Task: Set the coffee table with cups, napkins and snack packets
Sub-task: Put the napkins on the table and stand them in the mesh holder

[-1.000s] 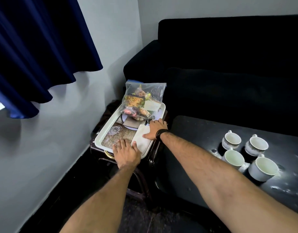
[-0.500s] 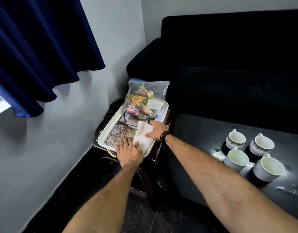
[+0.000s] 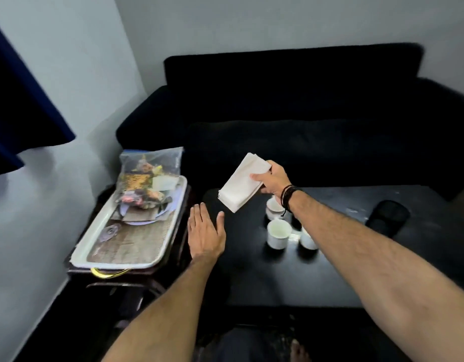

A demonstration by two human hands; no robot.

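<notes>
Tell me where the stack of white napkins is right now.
The stack of white napkins is held in the right hand, in the air over the far left part of the black coffee table, left of the white cups.

- Both forearms were bare to the near edge of the view, with no sleeve showing on either.
- The right hand had dark bands at its wrist: several thin black cords or bracelets stacked together, one loose end hanging down.
- The left hand wore nothing: no ring, band or watch showed.
- Dark trousers covered the lap at the bottom edge.
- A bare foot showed beside them, blurred.
</notes>
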